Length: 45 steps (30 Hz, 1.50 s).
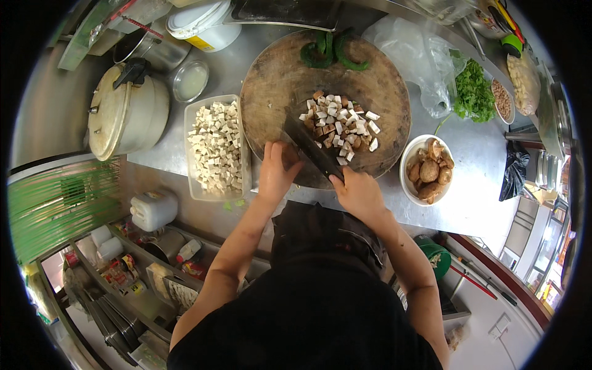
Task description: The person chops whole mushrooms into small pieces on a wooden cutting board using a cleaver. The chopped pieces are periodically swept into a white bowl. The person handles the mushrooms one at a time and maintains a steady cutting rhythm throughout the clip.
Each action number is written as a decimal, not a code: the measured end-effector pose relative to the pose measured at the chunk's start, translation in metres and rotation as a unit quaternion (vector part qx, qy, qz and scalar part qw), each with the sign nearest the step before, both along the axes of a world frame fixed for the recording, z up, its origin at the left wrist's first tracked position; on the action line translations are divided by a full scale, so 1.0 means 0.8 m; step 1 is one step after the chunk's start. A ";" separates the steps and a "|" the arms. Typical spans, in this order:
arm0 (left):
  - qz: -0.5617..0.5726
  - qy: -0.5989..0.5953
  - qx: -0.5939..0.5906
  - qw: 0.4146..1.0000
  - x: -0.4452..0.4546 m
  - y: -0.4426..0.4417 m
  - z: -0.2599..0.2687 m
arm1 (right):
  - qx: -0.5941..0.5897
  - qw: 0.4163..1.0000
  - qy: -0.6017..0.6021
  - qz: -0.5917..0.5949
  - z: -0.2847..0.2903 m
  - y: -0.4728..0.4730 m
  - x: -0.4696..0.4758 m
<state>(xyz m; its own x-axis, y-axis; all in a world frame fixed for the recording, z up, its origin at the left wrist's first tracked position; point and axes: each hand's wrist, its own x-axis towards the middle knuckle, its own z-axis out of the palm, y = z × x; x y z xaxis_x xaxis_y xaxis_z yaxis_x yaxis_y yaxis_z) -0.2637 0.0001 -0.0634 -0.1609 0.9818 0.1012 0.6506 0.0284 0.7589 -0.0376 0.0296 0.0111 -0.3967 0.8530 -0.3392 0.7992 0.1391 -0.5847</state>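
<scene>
My right hand (357, 193) grips the handle of a dark-bladed cleaver (311, 144), its blade slanting up and left over a round wooden chopping board (266, 92). Left of the blade, my left hand (275, 170) rests its fingers on a brown mushroom (289, 155), partly hidden by them, at the board's near edge. Chopped mushroom pieces (340, 122) lie heaped right of the blade. Green pepper pieces (323, 51) sit at the board's far edge. To the right, a white bowl (403, 173) holds whole brown mushrooms (429, 171).
A plastic tub (189, 178) of white cubes, apparently tofu, stands beside the board on the left, with a large lidded pot (143, 111) beyond it. A small glass bowl (190, 81), a white bucket (203, 23), a clear plastic bag (407, 51) and leafy greens (474, 92) surround the board's far side.
</scene>
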 end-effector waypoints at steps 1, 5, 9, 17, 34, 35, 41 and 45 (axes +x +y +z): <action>0.001 -0.004 0.018 1.000 0.001 0.001 -0.003 | -0.004 1.000 0.006 -0.005 0.002 -0.005 0.001; 0.004 -0.058 0.001 0.998 0.006 0.002 0.012 | -0.013 1.000 0.008 -0.013 0.006 -0.012 0.002; 0.009 -0.076 -0.003 0.997 0.001 0.002 0.009 | -0.036 0.999 -0.025 -0.004 0.006 -0.009 -0.014; -0.090 0.047 0.127 0.987 0.006 0.001 0.009 | 0.029 0.999 -0.016 -0.037 -0.039 0.007 -0.017; -0.127 0.012 0.127 0.984 0.018 -0.001 -0.002 | 0.070 0.994 -0.060 0.055 -0.029 -0.002 -0.019; -0.127 0.022 0.142 0.981 0.017 -0.003 0.001 | 0.074 0.994 -0.053 0.055 -0.029 0.001 -0.014; -0.094 -0.035 0.128 0.987 0.012 -0.016 -0.020 | 0.077 0.993 -0.048 0.081 0.014 -0.008 -0.013; -0.080 -0.034 0.140 0.986 0.012 -0.019 -0.031 | 0.061 0.994 -0.046 0.081 -0.003 -0.012 -0.023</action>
